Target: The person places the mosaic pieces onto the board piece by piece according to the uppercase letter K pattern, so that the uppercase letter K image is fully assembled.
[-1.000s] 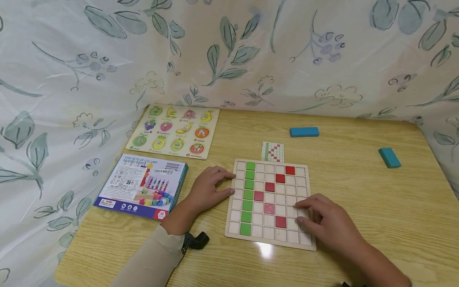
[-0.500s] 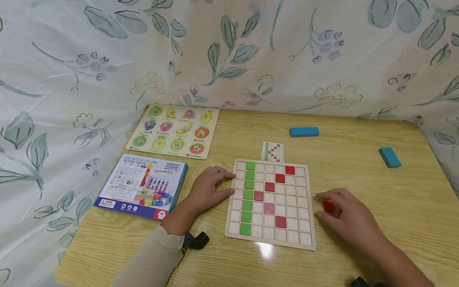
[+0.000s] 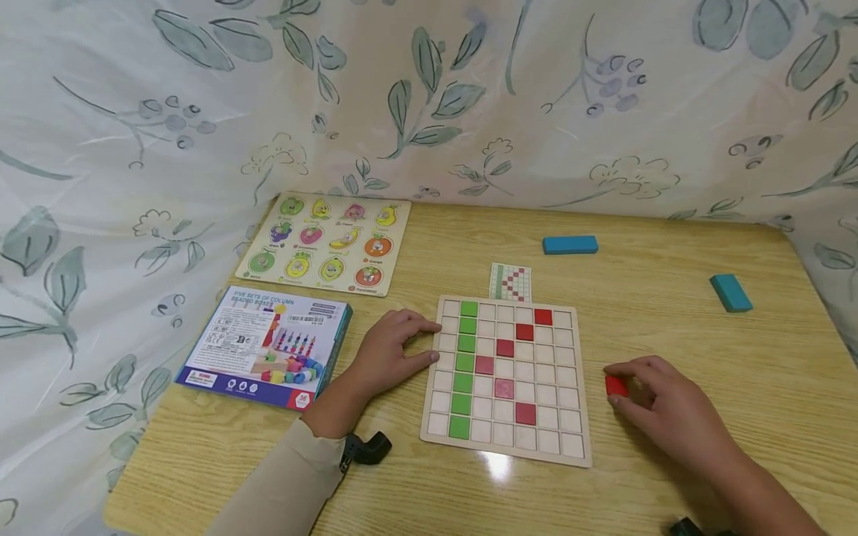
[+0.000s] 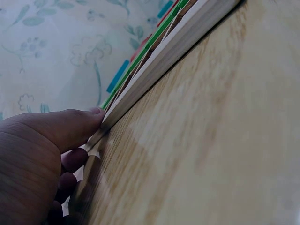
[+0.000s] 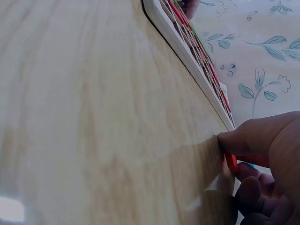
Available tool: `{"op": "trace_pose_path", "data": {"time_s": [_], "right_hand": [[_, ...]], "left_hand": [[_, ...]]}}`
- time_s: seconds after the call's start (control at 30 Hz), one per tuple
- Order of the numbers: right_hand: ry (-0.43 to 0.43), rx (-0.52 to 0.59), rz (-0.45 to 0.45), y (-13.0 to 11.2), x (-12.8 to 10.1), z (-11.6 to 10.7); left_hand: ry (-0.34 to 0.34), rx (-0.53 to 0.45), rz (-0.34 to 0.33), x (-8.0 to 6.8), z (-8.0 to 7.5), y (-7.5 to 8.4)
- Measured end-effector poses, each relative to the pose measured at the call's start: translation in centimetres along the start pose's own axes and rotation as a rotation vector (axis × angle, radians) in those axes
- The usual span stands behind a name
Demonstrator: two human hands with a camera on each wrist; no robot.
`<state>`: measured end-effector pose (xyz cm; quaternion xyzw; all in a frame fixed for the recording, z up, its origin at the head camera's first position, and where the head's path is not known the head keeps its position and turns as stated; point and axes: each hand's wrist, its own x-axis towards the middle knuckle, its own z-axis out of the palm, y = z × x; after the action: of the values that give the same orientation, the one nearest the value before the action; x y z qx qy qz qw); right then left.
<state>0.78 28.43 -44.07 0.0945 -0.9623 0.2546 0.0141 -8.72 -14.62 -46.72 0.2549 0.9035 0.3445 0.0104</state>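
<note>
A wooden grid board (image 3: pixel 506 449) lies on the table, one full column filled with green tiles (image 3: pixel 462 362) and several red tiles (image 3: pixel 526 414) set in slanting lines. My left hand (image 3: pixel 391 350) rests beside it, thumb and forefinger touching its left edge; the left wrist view has the thumb (image 4: pixel 79 123) against the board's side (image 4: pixel 161 61). Right of the board, my right hand (image 3: pixel 670 406) pinches a loose red tile (image 3: pixel 616 385) between thumb and fingers, low at the tabletop. In the right wrist view, part of this red tile (image 5: pixel 231 161) shows beneath the thumb.
A small pattern card (image 3: pixel 511 282) lies at the board's far edge. Two blue blocks (image 3: pixel 570 245) are farther back and right. On the left are a fruit picture board (image 3: pixel 402 253) and a bead-set box (image 3: pixel 264 346). A patterned curtain (image 3: pixel 429 89) hangs behind the table.
My right hand has moved right, off the board's right edge, and its fingertips have come to the loose red tile. The left hand has stayed put at the board's left edge.
</note>
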Motion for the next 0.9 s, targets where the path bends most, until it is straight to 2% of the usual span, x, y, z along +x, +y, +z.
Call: {"op": "trace_pose_path", "data": {"time_s": [0.5, 0.7, 0.9], "right_hand": [[0.031, 0.024, -0.032, -0.5, -0.3, 0.1], [-0.019, 0.062, -0.029, -1.7, -0.4, 0.2], [-0.042, 0.099, -0.065, -3.5, -0.8, 0.8]], "left_hand": [[-0.003, 0.000, -0.001, 0.0, -0.2, 0.2], [0.000, -0.007, -0.003, 0.0, -0.2, 0.3], [0.001, -0.015, -0.003, 0.0, -0.2, 0.3]]}}
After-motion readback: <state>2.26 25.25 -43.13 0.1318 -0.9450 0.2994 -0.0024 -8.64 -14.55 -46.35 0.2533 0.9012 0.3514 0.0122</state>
